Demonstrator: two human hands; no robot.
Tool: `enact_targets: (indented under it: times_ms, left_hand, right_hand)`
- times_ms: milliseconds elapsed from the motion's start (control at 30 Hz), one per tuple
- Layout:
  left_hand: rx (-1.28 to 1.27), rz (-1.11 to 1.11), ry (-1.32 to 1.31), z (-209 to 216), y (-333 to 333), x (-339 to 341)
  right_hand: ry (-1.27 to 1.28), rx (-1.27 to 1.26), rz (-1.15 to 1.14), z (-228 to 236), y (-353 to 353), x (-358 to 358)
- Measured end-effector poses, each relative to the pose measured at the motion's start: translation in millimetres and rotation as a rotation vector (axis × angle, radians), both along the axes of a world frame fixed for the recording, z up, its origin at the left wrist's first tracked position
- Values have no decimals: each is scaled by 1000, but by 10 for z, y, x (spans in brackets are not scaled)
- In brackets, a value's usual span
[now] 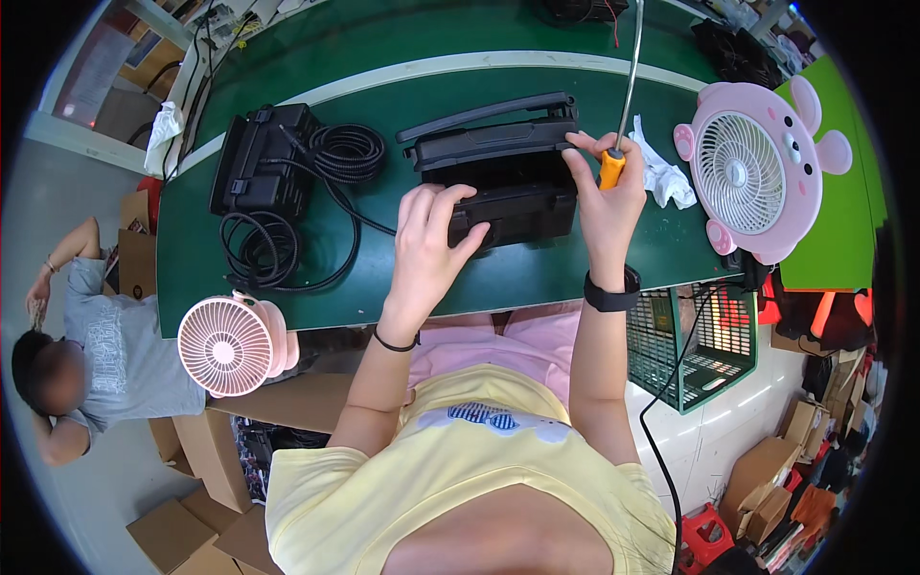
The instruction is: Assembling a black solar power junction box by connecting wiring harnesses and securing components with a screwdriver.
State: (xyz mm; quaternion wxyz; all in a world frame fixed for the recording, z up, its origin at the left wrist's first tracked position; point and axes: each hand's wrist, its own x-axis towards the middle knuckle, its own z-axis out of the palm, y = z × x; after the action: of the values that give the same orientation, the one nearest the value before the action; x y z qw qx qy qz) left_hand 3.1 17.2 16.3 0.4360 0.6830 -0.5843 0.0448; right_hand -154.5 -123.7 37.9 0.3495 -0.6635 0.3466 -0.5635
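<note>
A black plastic case [537,216] with its lid [494,144] raised lies in front of me on the green table. My left hand [425,249] grips the near wall of the case, fingers over its upper edge and thumb on the front. In my right hand [613,206] a screwdriver [610,172] with an orange handle is held, its long metal shaft pointing up and away. The thumb and index finger of that hand touch the right end of the lid. The inside of the case is dark, so its contents cannot be made out.
Left on the table [374,278] sits another black case [264,172] beside coiled black cable [347,153]. A small pink fan [225,347] is at the near left, a pink animal-shaped fan [738,172] at the right. White tissue [663,172] lies between. A green crate [685,355] stands below.
</note>
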Motion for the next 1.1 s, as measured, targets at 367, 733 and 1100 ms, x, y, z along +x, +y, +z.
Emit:
enact_targets:
  times_ms: [367, 733, 1100]
  left_hand:
    - [204, -41, -257, 319, -61, -5]
    - [502, -146, -417, 470, -112, -186]
    - [382, 45, -481, 269, 94, -274]
  right_hand:
    - [-4, 41, 59, 4, -30, -3]
    - [-72, 120, 119, -11, 85, -27]
    - [1, 11, 66, -25, 85, -33]
